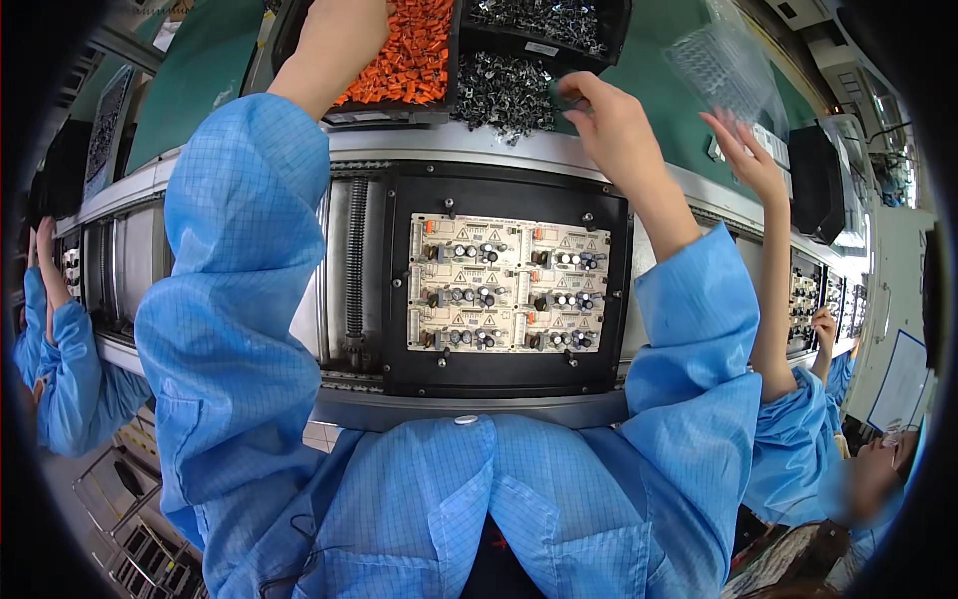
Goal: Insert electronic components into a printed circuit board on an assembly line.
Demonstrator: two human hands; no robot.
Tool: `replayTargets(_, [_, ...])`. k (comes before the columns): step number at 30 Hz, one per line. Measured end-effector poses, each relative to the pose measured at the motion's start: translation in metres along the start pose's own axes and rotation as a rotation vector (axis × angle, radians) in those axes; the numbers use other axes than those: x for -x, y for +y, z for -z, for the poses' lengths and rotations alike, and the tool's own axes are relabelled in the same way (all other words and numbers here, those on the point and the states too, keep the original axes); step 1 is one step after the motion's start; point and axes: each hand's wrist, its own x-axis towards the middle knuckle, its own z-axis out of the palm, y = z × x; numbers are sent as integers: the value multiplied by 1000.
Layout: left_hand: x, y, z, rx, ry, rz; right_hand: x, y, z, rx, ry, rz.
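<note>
Hanging over the orange parts (417,55), my left hand (346,35) has its fingertips cropped at the far edge, so I cannot tell that grip's state. My right hand (611,118) curls beside the small metal parts (502,92), thumb and finger narrowly apart; blur hides whether anything is pinched. Both heaps sit at the far side, probably so either arm reaches them across the work. Nearer, between my sleeves (239,200), the circuit board panel (519,299) lies flat in a black frame (499,377), whose knobs (587,218) presumably keep it square. It is cream, divided into six similar sections in two columns, with dark printed marks, round capacitors (491,255), dark and silvery, and orange pieces (540,235) showing on some sections.
</note>
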Motion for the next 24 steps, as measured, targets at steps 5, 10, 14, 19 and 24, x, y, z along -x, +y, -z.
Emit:
replayTargets(5, [-5, -2, -7, 15, -61, -10, -5, 10, -8, -47, -34, -46])
replayTargets(10, [-14, -3, 4, 89, -77, 75, -1, 18, 5, -19, -52, -137])
replayTargets(14, [-17, -1, 7, 83, -85, 117, 10, 12, 21, -82, -80, -250])
replayTargets(19, [-13, 10, 42, 218, -142, 143, 36, -19, 39, -362, -77, -335])
replayTargets(24, [12, 2, 63, 315, -423, 61, 81, -44, 73, -702, 12, -392])
